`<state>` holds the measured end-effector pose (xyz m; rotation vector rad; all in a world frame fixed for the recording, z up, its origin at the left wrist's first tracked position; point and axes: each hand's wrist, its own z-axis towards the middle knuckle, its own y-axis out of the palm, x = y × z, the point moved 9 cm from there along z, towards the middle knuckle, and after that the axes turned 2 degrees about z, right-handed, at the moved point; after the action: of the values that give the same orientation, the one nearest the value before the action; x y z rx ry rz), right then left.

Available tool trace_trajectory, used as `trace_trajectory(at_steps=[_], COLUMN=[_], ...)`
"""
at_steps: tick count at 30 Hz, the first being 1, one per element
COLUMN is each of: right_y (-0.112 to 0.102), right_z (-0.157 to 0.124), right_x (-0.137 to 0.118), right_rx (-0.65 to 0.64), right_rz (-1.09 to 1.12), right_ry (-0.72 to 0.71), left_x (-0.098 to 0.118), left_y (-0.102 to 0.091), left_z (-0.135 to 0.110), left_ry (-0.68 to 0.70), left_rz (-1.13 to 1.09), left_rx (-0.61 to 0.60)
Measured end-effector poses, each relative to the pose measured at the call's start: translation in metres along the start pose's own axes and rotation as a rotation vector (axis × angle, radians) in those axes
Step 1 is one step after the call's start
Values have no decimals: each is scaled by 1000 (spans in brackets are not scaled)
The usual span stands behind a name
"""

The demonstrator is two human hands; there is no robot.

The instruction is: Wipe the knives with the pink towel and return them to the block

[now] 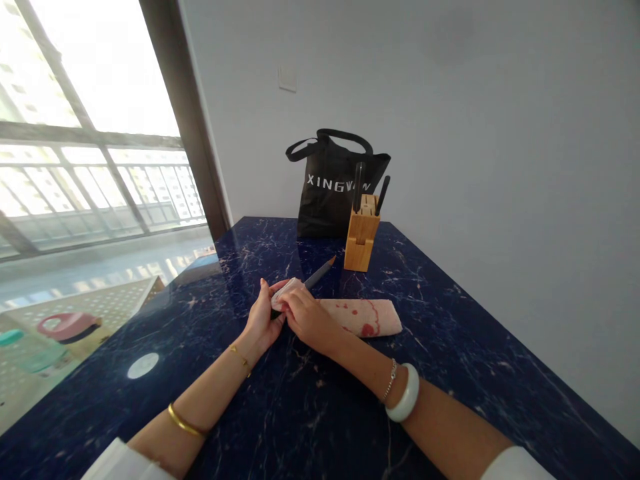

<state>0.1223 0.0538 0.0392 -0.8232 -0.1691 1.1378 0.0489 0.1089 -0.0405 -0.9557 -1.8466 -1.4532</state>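
Note:
A knife (320, 272) lies on the dark blue marble table (450, 347) with its blade pointing toward the far right. A pinkish cloth (367, 316) with red marks lies beside it, and one end of the cloth is wrapped over the knife's near part. My left hand (263, 319) grips the knife's handle end, which is mostly hidden. My right hand (303, 313) pinches the cloth end around the blade, fingers pressed together.
A wooden knife block (361, 235) with two dark handles stands behind the knife. A black tote bag (330, 183) stands against the grey wall. A large window is at the left, and the table's left edge runs diagonally.

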Motion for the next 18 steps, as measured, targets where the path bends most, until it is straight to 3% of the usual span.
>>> trace_trajectory(at_steps=[4, 8, 13, 18], right_y=[-12, -20, -23, -27], right_z=[2, -2, -10, -3], right_x=[14, 34, 56, 46], right_rx=[52, 108, 149, 89], right_rz=[11, -25, -29, -69], right_ry=[54, 142, 232, 181], left_x=[4, 10, 25, 53], left_y=[3, 11, 4, -8], left_z=[-6, -9, -2, 1], left_ry=[49, 92, 158, 291], left_rz=[-10, -37, -52, -90], left_rx=[41, -1, -7, 57])
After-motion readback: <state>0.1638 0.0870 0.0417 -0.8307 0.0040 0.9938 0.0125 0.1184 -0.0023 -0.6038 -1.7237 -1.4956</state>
